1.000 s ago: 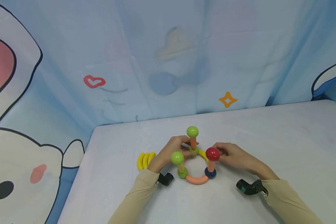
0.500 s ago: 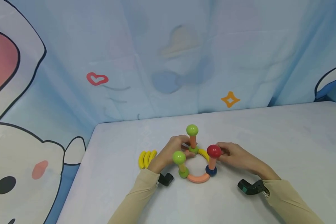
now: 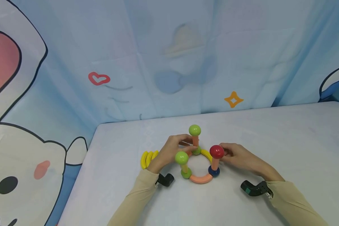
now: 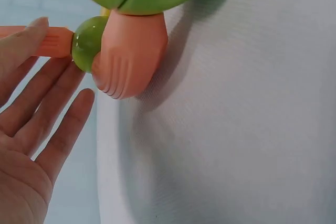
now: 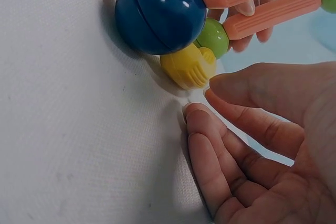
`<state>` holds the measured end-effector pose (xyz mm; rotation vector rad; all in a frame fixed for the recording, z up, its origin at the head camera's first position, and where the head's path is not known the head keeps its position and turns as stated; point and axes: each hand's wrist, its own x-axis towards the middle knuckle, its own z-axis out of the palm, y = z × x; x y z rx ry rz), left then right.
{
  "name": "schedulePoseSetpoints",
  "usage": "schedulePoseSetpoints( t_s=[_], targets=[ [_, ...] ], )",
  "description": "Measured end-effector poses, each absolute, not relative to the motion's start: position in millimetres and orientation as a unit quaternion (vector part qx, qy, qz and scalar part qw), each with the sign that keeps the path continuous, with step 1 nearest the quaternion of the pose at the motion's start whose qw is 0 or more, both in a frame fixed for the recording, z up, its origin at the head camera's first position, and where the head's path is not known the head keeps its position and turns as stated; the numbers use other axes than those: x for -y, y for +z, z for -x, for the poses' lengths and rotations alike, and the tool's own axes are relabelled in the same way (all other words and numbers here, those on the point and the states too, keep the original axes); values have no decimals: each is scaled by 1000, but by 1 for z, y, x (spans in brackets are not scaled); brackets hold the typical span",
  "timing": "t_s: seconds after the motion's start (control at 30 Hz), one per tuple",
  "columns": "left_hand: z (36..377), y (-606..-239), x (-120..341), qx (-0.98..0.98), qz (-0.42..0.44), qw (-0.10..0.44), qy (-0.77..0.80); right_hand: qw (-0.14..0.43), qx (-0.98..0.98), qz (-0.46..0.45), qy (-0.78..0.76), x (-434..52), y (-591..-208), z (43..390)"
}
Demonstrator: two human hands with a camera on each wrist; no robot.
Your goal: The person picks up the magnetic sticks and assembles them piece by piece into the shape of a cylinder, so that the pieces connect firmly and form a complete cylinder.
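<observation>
In the head view, a ring-shaped toy of coloured balls and curved pieces lies on the table, bearing three ball-topped uprights. My left hand is at the far upright, and its thumb lies over the orange rod, fingers behind it. Below is a lime-green ball. My right hand has its thumb and index tips together right at the outer edge of the yellow curved piece; I cannot tell whether they pinch it. Close by are the blue ball and the red ball.
Several yellow curved pieces lie beside my left wrist, partly behind it. A lime-topped upright stands near my left forearm. The white table meets a printed blue curtain at the back.
My left thumb has risen slightly, from low by the green ball to the far rod. My right hand stays beside the ring. The whole head view has shifted a little.
</observation>
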<state>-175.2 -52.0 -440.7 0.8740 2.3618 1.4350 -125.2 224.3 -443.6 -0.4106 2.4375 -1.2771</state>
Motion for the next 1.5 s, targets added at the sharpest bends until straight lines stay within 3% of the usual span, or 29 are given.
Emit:
schedulePoseSetpoints(
  t_s=[0.8, 1.17, 1.5],
  targets=[
    [174, -437, 58, -822, -306, 115, 466, 175, -861, 154, -453, -222, -445, 126],
    [168, -411, 108, -882, -242, 33, 403, 184, -864, 132, -450, -224, -446, 126],
    [150, -414, 130, -916, -185, 106, 339, 179, -864, 126, -453, -225, -451, 128]
  ],
)
